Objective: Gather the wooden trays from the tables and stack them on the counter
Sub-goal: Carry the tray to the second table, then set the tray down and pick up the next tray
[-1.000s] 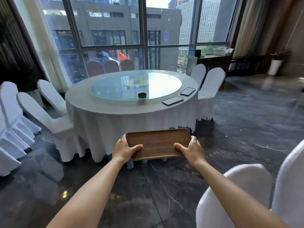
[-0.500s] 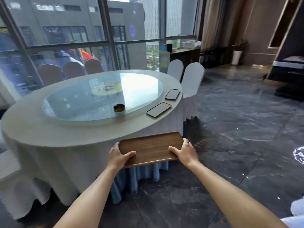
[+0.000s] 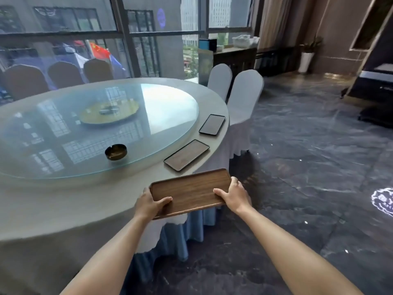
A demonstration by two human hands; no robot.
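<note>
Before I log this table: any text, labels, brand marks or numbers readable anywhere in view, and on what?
None can be read.
Held wooden tray: plain wood grain, no mark.
Two trays on the table, near and far: no lettering visible.
Ashtray: no label visible.
Round blue sign outside the window: too blurred to read.
Light pattern on the floor: ornamental, no legible characters.

Held tray (image 3: 191, 191): brown wood grain; table (image 3: 53, 209): pale grey cloth, blue skirt beneath; ashtray (image 3: 116, 151) on it: black; floor (image 3: 308, 167) beside table: dark veined marble
</note>
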